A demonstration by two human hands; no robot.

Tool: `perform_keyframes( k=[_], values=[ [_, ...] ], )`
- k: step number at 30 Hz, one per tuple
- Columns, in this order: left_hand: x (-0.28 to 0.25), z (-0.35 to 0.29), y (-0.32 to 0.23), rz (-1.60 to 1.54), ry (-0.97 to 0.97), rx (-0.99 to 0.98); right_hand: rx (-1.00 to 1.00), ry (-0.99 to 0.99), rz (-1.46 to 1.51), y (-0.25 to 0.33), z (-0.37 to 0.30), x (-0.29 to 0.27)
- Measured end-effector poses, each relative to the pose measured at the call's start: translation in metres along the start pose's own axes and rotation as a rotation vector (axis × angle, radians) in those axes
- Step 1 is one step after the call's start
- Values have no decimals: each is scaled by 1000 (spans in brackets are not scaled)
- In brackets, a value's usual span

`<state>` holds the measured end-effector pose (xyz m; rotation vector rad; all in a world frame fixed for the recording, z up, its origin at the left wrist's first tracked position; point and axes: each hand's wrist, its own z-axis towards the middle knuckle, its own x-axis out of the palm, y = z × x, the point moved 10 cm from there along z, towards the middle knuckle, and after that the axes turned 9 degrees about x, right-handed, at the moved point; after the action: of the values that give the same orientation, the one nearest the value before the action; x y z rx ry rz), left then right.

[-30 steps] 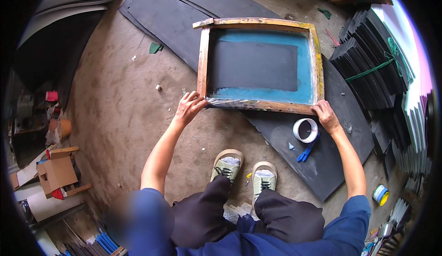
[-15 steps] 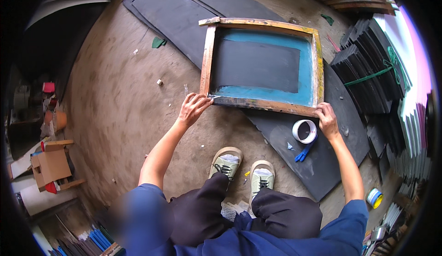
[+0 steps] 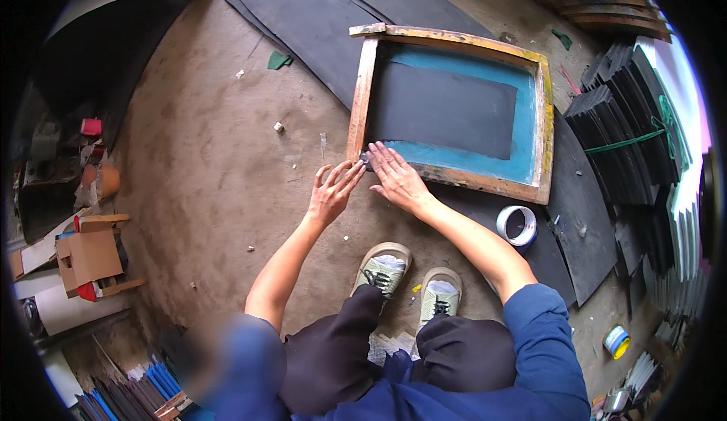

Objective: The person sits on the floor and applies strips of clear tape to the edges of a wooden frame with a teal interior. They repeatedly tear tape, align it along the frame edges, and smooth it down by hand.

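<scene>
A wooden screen-printing frame lies tilted on dark sheets, with blue-green mesh around a dark rectangle. My left hand is at its near left corner, fingers bent and their tips pinched against the wood. Just beside it, my right hand lies palm down on the near rail, fingers stretched out and thumb apart. The fingers cover that corner, so any small thing under them is hidden. Right of my right forearm sits a roll of white tape on the dark sheet.
Large dark sheets lie on the floor beneath the frame. Bundled black sheets tied with green cord stand at the right. A cardboard box is at the left. A blue and yellow roll lies at lower right.
My right hand has left the frame's near right corner and moved left along the near rail, beside my left hand. My right forearm now covers the blue item by the tape roll.
</scene>
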<state>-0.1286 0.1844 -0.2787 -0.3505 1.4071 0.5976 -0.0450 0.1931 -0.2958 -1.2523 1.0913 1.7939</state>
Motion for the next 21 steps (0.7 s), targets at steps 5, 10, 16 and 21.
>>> perform_keyframes(
  k=[5, 10, 16, 21],
  values=[
    [-1, 2, -2, -39, -2, 9, 250, 119, -84, -63, -75, -23],
    [-2, 4, -2, -29, 23, 35, 590, 189, -121, -137, -158, -57],
    [-11, 14, -5, -40, -12, 71, 793, 227, -295, -206, -227, -95],
    [-25, 46, 4, -187, -139, -49, 769, 110, -132, -217, -241, -102]
  ],
)
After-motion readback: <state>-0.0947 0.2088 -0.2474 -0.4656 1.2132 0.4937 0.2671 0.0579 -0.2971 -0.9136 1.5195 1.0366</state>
